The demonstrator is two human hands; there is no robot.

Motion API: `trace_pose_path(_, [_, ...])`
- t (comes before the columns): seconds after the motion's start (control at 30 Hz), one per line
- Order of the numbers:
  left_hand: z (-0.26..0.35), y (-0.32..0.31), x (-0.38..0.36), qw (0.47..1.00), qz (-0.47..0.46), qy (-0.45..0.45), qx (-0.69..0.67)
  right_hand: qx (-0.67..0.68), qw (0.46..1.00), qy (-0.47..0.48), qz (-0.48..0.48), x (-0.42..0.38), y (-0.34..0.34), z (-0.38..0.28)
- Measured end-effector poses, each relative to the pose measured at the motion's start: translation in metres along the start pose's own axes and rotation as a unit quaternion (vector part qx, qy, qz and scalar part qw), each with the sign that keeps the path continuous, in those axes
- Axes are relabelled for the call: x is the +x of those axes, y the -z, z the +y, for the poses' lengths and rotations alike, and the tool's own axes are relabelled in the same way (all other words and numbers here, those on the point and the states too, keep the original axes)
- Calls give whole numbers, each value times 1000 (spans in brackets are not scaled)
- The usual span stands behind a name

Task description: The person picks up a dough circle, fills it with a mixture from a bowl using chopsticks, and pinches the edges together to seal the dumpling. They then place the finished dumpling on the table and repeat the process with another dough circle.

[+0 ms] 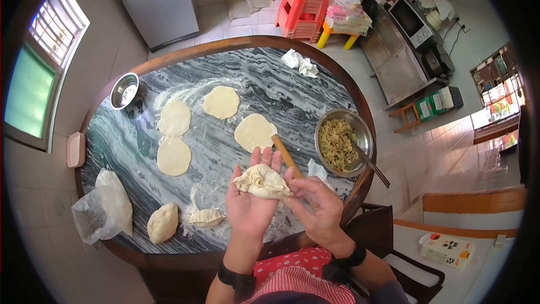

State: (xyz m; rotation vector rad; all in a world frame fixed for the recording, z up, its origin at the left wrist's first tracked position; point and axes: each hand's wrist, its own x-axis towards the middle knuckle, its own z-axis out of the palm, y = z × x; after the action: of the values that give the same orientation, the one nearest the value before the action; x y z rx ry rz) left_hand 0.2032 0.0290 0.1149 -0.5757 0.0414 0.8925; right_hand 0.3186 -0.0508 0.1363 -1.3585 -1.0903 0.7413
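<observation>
A filled dumpling (262, 181) with a pleated, gathered edge rests across the palm and fingers of my left hand (248, 214), which is turned upward. At its right end, the thumb and fingertips of my right hand (322, 207) pinch the dough edge. Just beyond my fingers lies a wooden rolling pin (287, 156), its far end on a round dough wrapper (254, 130). A finished-looking pleated dumpling (206, 218) sits on floured marble to the left of my left wrist. Beside it is a lump of dough (163, 223).
On the marble table (270, 73) lie more wrappers (174, 156), a metal bowl of chopped filling (339, 145) with chopsticks (371, 164), a small steel bowl (124, 91), a plastic bag (107, 208) and crumpled tissue (299, 63). A dark chair (371, 228) stands at right.
</observation>
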Motion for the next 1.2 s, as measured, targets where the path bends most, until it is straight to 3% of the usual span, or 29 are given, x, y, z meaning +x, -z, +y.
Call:
trace_pose_path(0.17, [7,-9,-12,991,-33,37,126,-106,988,108,-12,13,9,-18])
trace_pose_path(0.23, [13,-12,-17,985,-21,94,146,-159,978,120,-58,16,17,-22])
trace_pose_path(0.37, [10,-18,-26,965,43,97,238,-208,951,199,-113,20,32,-10])
trace_pose_path(0.57, [14,-2,-28,979,7,125,158,-251,930,188,-192,29,42,-19])
trace_pose_path(0.7, [13,-3,-31,979,0,116,165,-270,932,168,-171,31,39,-35])
trace_pose_path(1.0, [12,-1,-41,967,39,120,220,-261,906,243,-228,24,16,-22])
trace_pose_path(1.1, [14,4,-41,977,24,160,142,-247,903,264,-233,18,15,-18])
trace_pose_path(1.17, [14,5,-40,974,67,167,137,-345,835,344,-256,14,17,-19])
trace_pose_path(1.2, [17,9,-40,974,67,166,136,-345,834,345,-257,16,18,-20])
